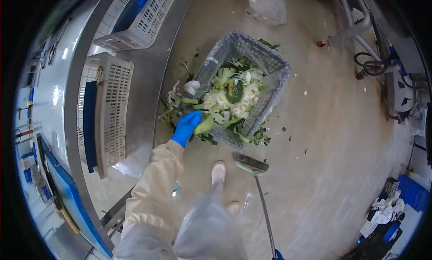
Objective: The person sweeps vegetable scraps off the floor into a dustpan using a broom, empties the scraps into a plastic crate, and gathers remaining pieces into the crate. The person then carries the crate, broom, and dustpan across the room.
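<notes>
My left hand (185,128), in a blue glove, reaches to the near left corner of a plastic-lined crate (275,91). Its fingers are pressed together beside a pale green vegetable piece (205,125); what they grip is hidden. Inside the crate lie vegetable scraps (243,95), white and green, with a dark green rounded piece (234,90) on top. At the bottom edge, a bit of my blue-gloved right hand (278,255) shows on the handle of a broom (265,206). The broom's bristle head (251,162) rests on the floor, just short of the crate.
Leafy scraps (167,113) lie on the wet floor around the crate. A metal table (148,75) runs along the left, with white perforated baskets (118,107) beside it. A clear plastic bag (267,7) lies beyond the crate. Metal tubing (355,23) stands at upper right.
</notes>
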The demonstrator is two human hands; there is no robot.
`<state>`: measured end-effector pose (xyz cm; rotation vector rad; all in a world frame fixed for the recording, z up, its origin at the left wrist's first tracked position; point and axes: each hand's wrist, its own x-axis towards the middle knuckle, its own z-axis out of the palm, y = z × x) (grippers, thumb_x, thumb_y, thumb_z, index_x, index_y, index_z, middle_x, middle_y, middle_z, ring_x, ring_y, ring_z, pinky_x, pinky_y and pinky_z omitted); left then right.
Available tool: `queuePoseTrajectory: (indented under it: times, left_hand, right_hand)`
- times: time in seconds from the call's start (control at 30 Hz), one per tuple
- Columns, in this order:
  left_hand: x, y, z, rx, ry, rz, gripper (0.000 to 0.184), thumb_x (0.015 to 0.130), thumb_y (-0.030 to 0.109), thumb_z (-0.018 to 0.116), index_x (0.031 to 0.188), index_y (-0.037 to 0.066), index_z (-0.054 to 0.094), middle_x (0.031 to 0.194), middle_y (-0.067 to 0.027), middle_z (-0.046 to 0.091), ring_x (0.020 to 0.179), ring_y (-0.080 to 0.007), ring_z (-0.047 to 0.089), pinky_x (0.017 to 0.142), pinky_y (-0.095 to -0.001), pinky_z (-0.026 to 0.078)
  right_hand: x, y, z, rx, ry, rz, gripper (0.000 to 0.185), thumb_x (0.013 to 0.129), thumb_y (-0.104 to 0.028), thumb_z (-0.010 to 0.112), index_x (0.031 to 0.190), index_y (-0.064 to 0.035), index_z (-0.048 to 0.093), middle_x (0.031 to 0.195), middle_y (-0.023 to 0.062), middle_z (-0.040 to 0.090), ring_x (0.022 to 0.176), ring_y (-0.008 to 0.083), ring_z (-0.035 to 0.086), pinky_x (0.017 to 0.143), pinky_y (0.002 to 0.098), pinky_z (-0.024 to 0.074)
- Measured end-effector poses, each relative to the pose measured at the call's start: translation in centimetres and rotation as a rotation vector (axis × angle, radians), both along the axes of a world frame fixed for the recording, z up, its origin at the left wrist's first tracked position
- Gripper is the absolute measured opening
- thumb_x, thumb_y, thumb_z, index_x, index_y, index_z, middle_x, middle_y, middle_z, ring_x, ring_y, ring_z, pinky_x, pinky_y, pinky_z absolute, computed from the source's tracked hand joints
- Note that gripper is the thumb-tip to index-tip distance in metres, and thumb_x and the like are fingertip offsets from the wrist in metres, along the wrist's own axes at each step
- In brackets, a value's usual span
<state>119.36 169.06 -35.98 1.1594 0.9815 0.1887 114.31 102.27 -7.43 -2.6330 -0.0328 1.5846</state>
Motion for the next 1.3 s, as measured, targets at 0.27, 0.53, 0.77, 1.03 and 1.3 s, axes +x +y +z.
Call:
queuePoseTrajectory:
  times: [0.27, 0.53, 0.77, 1.03, 1.3]
  left_hand:
    - [6.9, 12.0, -12.4, 0.608, 0.073, -0.01, 0.035, 0.067, 0.017, 0.059, 0.099, 0.004, 0.053, 0.088, -0.0106, 0.056, 0.072, -0.0187, 0.052, 0.063, -0.0274, 0.042]
    - [3.2, 4.4, -8.3, 0.552, 0.17, 0.238, 0.023, 0.071, 0.021, 0.058, 0.089, 0.006, 0.055, 0.099, -0.0111, 0.051, 0.083, -0.0259, 0.052, 0.074, -0.035, 0.041]
    - [8.4, 9.9, -8.7, 0.547, 1.024, -0.205, 0.025, 0.07, 0.018, 0.055, 0.089, 0.003, 0.052, 0.084, -0.0154, 0.054, 0.07, -0.0264, 0.054, 0.06, -0.0364, 0.043]
    - [11.5, -0.2, 2.0, 0.973, 0.171, 0.035, 0.023, 0.072, 0.007, 0.047, 0.094, 0.008, 0.053, 0.094, -0.0153, 0.053, 0.073, -0.0314, 0.053, 0.064, -0.0358, 0.043]
    - [11.3, -13.8, 3.6, 0.958, 0.285, -0.978, 0.031, 0.068, 0.014, 0.051, 0.098, 0.007, 0.051, 0.103, -0.0156, 0.046, 0.091, -0.0335, 0.045, 0.076, -0.0408, 0.037]
  right_hand:
    - [2.2, 2.5, 1.2, -0.137, 0.044, 0.002, 0.037, 0.082, -0.03, 0.042, 0.119, -0.0254, 0.039, 0.051, 0.0079, 0.046, 0.04, 0.0178, 0.04, 0.038, 0.032, 0.0324]
    - [2.8, 2.2, 1.6, -0.155, 0.224, -0.431, 0.04, 0.082, -0.027, 0.044, 0.121, -0.0305, 0.034, 0.042, 0.002, 0.033, 0.036, 0.015, 0.033, 0.034, 0.031, 0.0298]
    - [3.4, 3.9, 1.9, -0.207, 0.164, -0.151, 0.042, 0.081, -0.025, 0.043, 0.121, -0.0299, 0.033, 0.049, 0.0072, 0.04, 0.04, 0.0199, 0.039, 0.038, 0.0336, 0.0329]
    - [3.0, 3.7, 1.5, -0.196, 0.163, -0.085, 0.043, 0.08, -0.023, 0.041, 0.122, -0.0292, 0.031, 0.056, 0.0131, 0.049, 0.046, 0.0255, 0.045, 0.042, 0.0365, 0.0365]
    - [2.4, 3.5, 0.9, -0.281, 0.221, -0.024, 0.045, 0.08, -0.025, 0.04, 0.123, -0.0308, 0.028, 0.06, 0.017, 0.053, 0.051, 0.0316, 0.051, 0.046, 0.0408, 0.039]
